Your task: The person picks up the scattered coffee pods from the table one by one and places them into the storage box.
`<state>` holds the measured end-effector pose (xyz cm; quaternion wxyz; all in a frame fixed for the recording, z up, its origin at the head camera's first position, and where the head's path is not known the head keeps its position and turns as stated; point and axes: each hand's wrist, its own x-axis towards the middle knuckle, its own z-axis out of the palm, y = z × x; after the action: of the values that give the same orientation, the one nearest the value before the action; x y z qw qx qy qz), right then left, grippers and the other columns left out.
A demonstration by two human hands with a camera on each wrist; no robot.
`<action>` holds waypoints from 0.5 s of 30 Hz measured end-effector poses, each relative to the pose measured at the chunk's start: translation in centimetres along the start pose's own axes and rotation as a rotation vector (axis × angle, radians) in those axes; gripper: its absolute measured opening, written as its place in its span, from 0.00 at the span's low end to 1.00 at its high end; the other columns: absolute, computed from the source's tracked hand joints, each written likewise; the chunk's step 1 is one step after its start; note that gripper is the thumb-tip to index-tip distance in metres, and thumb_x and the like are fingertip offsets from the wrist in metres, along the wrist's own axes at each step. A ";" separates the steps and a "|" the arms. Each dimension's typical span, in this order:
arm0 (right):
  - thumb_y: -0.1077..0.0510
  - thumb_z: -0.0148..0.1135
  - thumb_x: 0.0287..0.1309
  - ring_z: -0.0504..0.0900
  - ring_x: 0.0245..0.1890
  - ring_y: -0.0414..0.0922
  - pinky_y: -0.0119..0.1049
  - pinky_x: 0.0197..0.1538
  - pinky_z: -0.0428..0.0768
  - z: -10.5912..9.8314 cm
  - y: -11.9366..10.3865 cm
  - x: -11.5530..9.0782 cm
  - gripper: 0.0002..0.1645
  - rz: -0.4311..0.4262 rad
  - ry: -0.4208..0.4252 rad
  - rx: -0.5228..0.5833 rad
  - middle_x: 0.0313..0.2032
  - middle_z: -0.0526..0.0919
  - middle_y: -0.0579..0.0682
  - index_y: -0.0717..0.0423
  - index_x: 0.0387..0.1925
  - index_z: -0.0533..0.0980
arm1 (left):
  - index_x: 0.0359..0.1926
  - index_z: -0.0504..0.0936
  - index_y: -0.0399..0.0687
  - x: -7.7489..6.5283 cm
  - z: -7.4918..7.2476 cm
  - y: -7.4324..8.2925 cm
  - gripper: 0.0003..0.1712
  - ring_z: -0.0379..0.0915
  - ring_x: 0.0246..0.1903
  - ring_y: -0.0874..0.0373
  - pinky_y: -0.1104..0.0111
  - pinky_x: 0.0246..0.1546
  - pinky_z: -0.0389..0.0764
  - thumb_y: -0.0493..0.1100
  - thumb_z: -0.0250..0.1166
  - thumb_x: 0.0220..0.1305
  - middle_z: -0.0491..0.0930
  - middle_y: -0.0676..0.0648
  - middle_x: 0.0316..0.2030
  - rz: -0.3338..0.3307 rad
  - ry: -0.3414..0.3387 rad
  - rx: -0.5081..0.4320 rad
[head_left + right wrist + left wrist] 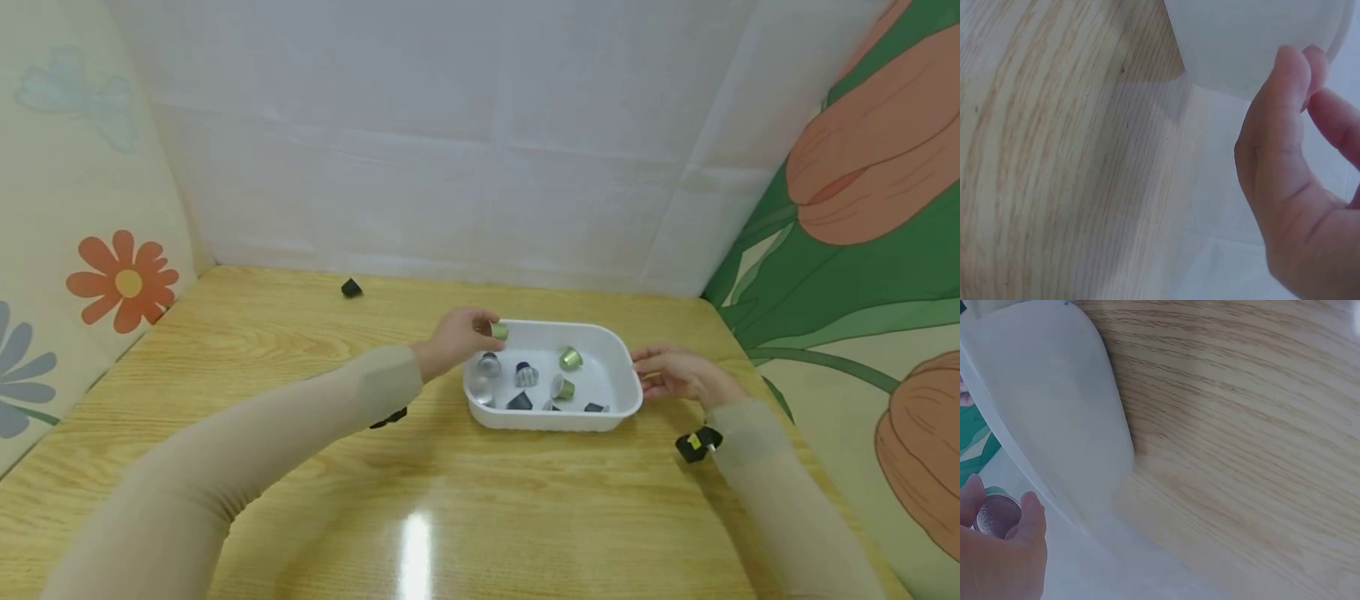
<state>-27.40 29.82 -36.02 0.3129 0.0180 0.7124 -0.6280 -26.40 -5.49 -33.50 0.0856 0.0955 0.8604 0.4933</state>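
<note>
My left hand pinches a green coffee capsule between thumb and fingers, over the back left corner of a white tub. In the left wrist view, the round end of the capsule shows between the fingertips. Inside the tub lie two more green capsules, silvery capsules and several dark pieces, partly hidden by the front wall. My right hand touches the tub's right end with its fingertips; the right wrist view shows its extended fingers against the outer wall.
A small black object lies on the wooden table near its back edge, left of the tub. A white cloth hangs behind the table. Flower-printed panels stand at both sides.
</note>
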 end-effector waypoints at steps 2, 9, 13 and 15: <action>0.68 0.46 0.69 0.81 0.30 0.42 0.34 0.37 0.84 -0.1 0.0 -0.1 0.08 0.002 0.001 0.000 0.30 0.79 0.48 0.62 0.46 0.70 | 0.60 0.74 0.33 0.3 0.4 0.2 0.29 0.73 0.49 0.49 0.62 0.55 0.75 0.34 0.71 0.57 0.79 0.40 0.46 0.003 -0.011 0.010; 0.68 0.47 0.68 0.81 0.29 0.42 0.34 0.37 0.84 0.0 -0.1 0.1 0.07 0.004 0.014 0.005 0.30 0.80 0.49 0.61 0.45 0.70 | 0.58 0.75 0.32 0.9 1.5 0.7 0.27 0.74 0.47 0.50 0.64 0.52 0.76 0.34 0.71 0.57 0.80 0.40 0.45 0.040 -0.058 0.056; 0.69 0.46 0.68 0.81 0.28 0.42 0.34 0.36 0.84 0.0 0.0 0.1 0.08 -0.005 0.013 -0.005 0.30 0.79 0.49 0.59 0.43 0.71 | 0.59 0.75 0.33 1.4 2.2 0.9 0.28 0.74 0.50 0.50 0.63 0.55 0.74 0.36 0.70 0.59 0.80 0.40 0.47 0.049 -0.084 0.056; 0.68 0.46 0.68 0.81 0.28 0.42 0.34 0.36 0.84 0.0 0.0 0.1 0.08 -0.007 0.012 -0.010 0.30 0.79 0.49 0.58 0.42 0.71 | 0.60 0.74 0.33 1.7 2.6 0.9 0.28 0.73 0.53 0.49 0.63 0.57 0.73 0.36 0.70 0.59 0.79 0.40 0.49 0.048 -0.088 0.050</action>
<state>-27.49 29.79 -36.05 0.3062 0.0177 0.7175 -0.6254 -27.33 -2.45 -34.09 0.1088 0.1399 0.8654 0.4687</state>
